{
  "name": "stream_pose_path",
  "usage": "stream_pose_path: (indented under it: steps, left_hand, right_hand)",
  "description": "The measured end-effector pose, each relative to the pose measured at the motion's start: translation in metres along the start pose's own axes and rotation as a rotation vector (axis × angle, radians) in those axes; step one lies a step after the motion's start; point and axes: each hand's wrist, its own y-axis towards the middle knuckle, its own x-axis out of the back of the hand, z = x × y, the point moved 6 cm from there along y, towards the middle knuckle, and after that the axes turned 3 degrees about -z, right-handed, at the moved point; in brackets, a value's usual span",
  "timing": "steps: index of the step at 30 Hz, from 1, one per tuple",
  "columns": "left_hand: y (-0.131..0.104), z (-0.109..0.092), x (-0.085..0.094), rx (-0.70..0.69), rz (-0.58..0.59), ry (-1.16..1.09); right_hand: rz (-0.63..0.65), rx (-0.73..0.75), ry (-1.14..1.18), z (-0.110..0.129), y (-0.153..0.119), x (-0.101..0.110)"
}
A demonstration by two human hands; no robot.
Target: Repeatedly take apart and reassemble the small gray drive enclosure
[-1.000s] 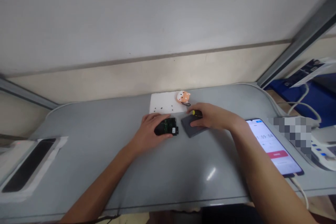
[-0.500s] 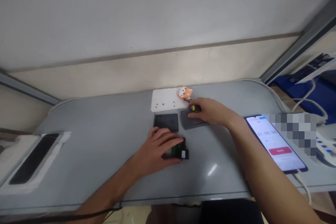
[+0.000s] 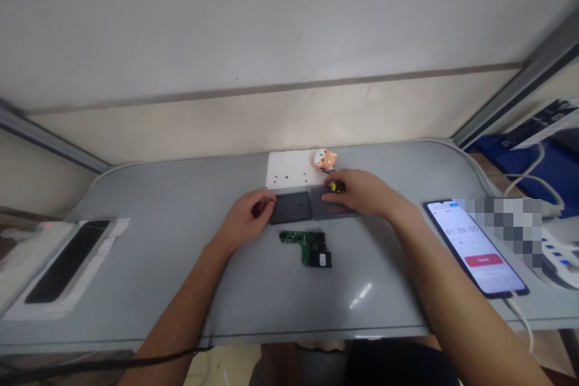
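My left hand (image 3: 246,217) is closed, with thumb and fingertips pinched at the left edge of a dark flat panel (image 3: 292,207). In my right hand (image 3: 359,193) is a screwdriver (image 3: 337,187) with a yellow and black handle end; its thin shaft points toward the white paper. Below that hand lies a second dark casing piece (image 3: 322,208), partly covered by the fingers, right beside the panel. Nearer to me, a green circuit board (image 3: 307,246) with black parts and a white label rests on the table, touched by neither hand.
Behind the panels, white paper (image 3: 289,163) carries several tiny dark screws (image 3: 286,177) and an orange animal-shaped case (image 3: 324,159). A phone showing a timer (image 3: 474,247) is at the right beside a power strip (image 3: 561,259). At the left lies a dark phone-like slab (image 3: 67,262).
My left hand has let go of the circuit board and moved up and left to the flat panel's edge. The board now lies uncovered. My right hand stays in place with the screwdriver.
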Motion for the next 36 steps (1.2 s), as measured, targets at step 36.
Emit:
stream_pose_path:
  steps: [36]
  left_hand:
    - [-0.007,-0.037,0.007,-0.271,-0.157,0.143]
  right_hand:
    - [-0.147,0.076,-0.05,0.012,-0.009,-0.005]
